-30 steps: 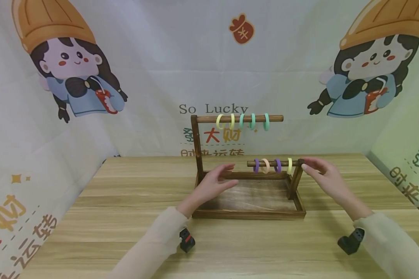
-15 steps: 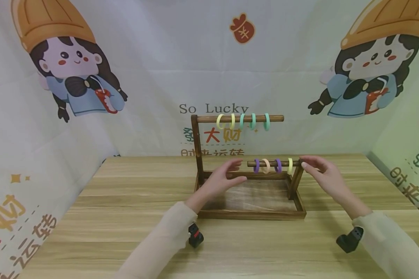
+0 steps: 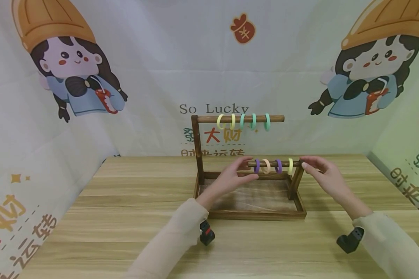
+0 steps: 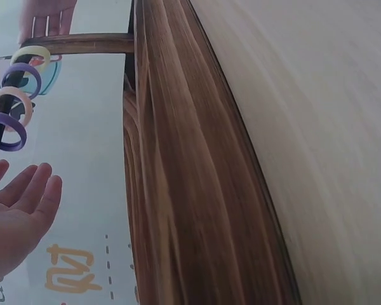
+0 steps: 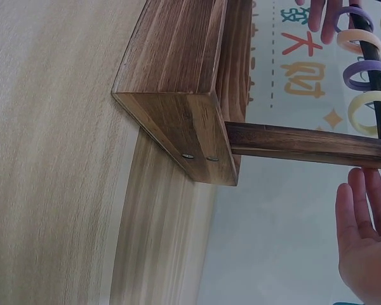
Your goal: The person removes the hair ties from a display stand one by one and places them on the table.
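A dark wooden rack (image 3: 291, 186) with a tray base carries two horizontal rods. On its lower rod hang a purple ring (image 3: 257, 166), a peach ring (image 3: 265, 166), a second purple ring (image 3: 278, 166) and a pale yellow ring (image 3: 290, 166). My left hand (image 3: 232, 176) is at the rod's free left end, thumb and fingers spread apart, right beside the outermost purple ring. It holds nothing. My right hand (image 3: 324, 176) pinches the rack's short post at the top right, thumb in front. In the right wrist view its fingers (image 5: 365, 210) reach up to that post.
Two yellow rings (image 3: 232, 121) and several green rings (image 3: 253, 121) hang on the taller upper rod (image 3: 277, 118). The rack stands on a light wood table (image 3: 143, 186). A printed cloth (image 3: 153, 85) encloses the back and sides.
My left hand has moved right, from over the tray to the lower rod's free end. The right hand has stayed at the post, and the rings hang as before.
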Demonstrator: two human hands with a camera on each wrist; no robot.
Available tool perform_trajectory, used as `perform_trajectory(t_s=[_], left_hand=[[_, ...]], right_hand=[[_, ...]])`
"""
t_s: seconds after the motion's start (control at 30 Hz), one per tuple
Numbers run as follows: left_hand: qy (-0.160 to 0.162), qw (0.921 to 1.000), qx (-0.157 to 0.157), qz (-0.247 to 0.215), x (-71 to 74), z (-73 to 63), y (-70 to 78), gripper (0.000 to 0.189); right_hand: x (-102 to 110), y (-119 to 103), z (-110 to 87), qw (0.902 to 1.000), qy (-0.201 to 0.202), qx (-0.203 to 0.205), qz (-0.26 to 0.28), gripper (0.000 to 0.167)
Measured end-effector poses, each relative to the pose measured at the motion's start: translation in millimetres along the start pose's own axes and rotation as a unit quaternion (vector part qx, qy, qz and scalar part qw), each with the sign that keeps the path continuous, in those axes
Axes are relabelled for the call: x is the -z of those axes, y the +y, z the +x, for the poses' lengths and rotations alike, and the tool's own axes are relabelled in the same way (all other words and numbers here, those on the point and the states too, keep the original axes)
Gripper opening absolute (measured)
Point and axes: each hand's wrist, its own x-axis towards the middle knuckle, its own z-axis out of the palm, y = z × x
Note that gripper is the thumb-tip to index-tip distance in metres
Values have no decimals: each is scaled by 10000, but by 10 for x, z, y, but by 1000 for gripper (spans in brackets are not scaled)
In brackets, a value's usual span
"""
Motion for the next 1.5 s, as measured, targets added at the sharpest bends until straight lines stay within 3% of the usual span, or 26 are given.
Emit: perform_trajectory(t_s=[0.63, 0.83, 1.07, 1.27, 1.5], left_hand=[[127, 9985, 129, -522, -72, 65, 99, 52], [144, 9983, 163, -545, -34, -55, 360, 47], [208, 9978, 61, -623, -84, 95, 111, 44], [339, 9987, -42, -384, -89, 91, 101, 42], [398, 9983, -29, -431, -65, 71, 123, 41]], right_hand=[[12, 11, -1, 10000, -70, -14, -52, 39], [13, 22, 2, 10000, -68, -32, 12, 38], [16, 9, -10, 10000, -83, -34, -11, 41], [19, 14, -11, 10000, -86, -24, -26, 42], [20, 14, -14, 10000, -89, -23, 13, 42]])
